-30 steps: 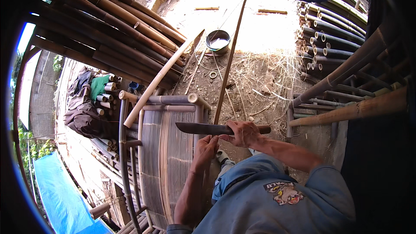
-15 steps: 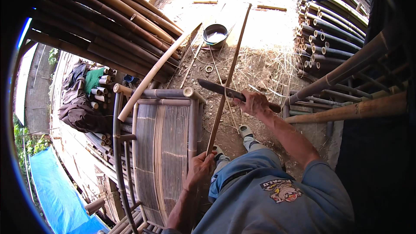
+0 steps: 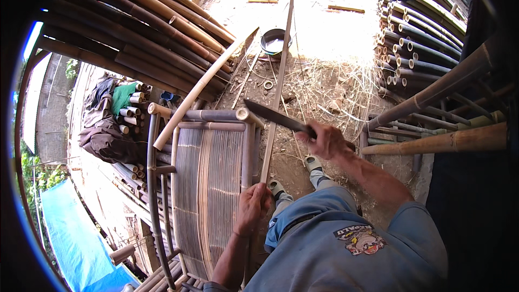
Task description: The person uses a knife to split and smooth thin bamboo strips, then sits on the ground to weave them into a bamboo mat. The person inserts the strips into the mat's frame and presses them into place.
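Bamboo frame (image 3: pixel 208 194) sits just left of the left fingers, slats curved, rails lashed. Pole stack (image 3: pixel 135 21) is banked well up-left of both hands; more poles (image 3: pixel 416 38) are racked right of the right fingers.

Long strip (image 3: pixel 277 92) is held upright: its lower end is wrapped by the left hand (image 3: pixel 253 205), fingers closed tight round it, and its top runs far away over the shavings (image 3: pixel 330 86).

Machete (image 3: pixel 275 117) is gripped in the right hand (image 3: pixel 323 139), fingers shut fully on the handle, blade pointing left and crossing the strip above the left fingers. Whether edge and strip touch cannot be told.

Risks, as judged:
- Blade path runs down the strip toward the left fingers; a slip or a sudden split would carry the edge into them.
- Strip is long and braced only at the bottom; whip or twist under a cut could throw the blade off line, toward the frame's near rail just left of it.
- Feet (image 3: pixel 277 188) are directly below the left fingers, in line with a dropped or overshooting blade.
- Loose shavings underfoot: poor footing.
- Split bamboo edges are sharp; a strip sliding through the closed left fingers would cut.
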Demonstrator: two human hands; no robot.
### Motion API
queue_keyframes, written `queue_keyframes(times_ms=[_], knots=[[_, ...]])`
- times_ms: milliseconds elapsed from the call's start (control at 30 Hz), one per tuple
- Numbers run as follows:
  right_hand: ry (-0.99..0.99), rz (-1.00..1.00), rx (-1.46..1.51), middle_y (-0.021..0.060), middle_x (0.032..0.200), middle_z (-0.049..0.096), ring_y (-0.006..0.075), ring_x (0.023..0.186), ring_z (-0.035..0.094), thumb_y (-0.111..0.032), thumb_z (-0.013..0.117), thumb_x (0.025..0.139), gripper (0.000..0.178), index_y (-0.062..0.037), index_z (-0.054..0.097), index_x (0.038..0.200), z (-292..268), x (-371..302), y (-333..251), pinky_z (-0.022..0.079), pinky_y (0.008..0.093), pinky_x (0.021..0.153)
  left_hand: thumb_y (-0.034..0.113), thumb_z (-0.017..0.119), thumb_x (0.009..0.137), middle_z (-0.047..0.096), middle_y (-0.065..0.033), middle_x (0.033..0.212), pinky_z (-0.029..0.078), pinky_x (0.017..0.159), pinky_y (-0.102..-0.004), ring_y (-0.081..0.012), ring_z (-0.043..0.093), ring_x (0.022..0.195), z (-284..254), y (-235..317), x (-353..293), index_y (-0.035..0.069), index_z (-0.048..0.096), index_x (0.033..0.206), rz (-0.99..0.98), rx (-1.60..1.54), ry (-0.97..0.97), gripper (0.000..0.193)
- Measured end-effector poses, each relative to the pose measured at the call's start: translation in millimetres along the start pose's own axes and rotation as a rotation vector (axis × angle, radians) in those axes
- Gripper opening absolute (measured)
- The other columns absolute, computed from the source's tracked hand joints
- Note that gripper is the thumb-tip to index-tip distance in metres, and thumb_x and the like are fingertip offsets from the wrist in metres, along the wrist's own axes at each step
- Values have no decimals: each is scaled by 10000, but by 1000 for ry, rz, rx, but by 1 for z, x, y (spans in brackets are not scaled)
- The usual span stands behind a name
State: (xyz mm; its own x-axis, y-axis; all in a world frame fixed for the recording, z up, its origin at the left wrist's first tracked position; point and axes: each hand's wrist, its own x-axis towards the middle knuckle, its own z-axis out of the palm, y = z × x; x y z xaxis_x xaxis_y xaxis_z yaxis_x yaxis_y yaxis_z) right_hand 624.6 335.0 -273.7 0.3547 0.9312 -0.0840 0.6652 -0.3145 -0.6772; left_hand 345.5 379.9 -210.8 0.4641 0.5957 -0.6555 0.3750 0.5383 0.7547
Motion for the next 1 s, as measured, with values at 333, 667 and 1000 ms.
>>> queue_keyframes(times_ms=[333,667,1000], knots=[[143,-273,-71,82,605,610,248,541,645,-679,474,885,602,-85,557,833,35,-5,-21,538,391,507,406,498,1002,460,54,592,298,393,-191,-23,387,460,14,16,11,97,576,829,32,54,-33,362],[168,178,-103,44,568,598,167,469,592,-712,359,914,657,-101,594,863,-43,59,95,495,381,430,384,513,1001,454,56,606,312,479,-194,-31,395,531,-11,-29,-85,60,577,852,-114,88,-146,362],[270,261,1389,-9,612,556,69,463,502,-527,698,837,514,-37,645,979,-23,53,11,431,249,422,377,496,1009,560,30,716,433,615,-223,-62,523,676,-43,-40,-97,41,611,893,-148,219,-225,374]])
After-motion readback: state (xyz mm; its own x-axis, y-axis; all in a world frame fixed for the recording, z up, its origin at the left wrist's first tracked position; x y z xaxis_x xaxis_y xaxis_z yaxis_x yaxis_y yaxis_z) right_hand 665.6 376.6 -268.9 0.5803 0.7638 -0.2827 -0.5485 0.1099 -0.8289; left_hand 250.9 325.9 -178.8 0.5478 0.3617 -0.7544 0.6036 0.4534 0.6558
